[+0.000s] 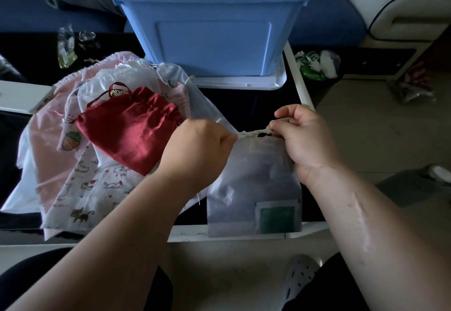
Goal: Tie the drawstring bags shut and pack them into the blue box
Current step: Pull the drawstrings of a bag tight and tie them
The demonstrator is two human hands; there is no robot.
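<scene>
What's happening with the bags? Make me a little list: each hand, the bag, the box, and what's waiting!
left hand: grips one end of the cord
right hand: pinches the other end
cord: stretched between the hands at the bag's mouth
bag being tied: white bag with a green label, lying at the table's front edge
blue box: behind the bags, open, no bag visible inside
waiting: red bag on a pile of printed bags, to the left
</scene>
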